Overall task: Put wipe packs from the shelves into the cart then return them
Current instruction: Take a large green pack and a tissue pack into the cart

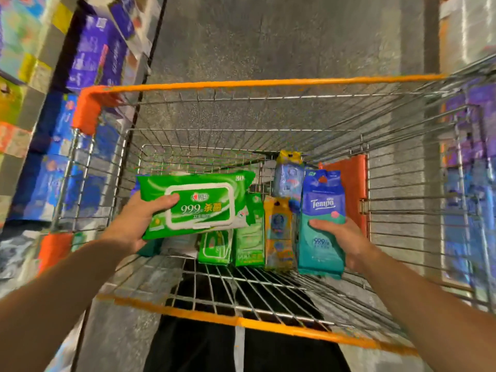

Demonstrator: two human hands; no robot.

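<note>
My left hand grips a large green wipe pack with a white lid, holding it flat over the left side of the wire cart. My right hand holds a blue and teal Tempo wipe pack upright at the cart's right side. Between the two, on the cart's bottom, stand two smaller green packs, an orange pack and a pale blue pack behind it.
Shelves with purple and blue packages run along the left of the aisle. More purple and blue goods line the right side. Grey floor lies ahead of the cart. An orange flap hangs on the cart's right wall.
</note>
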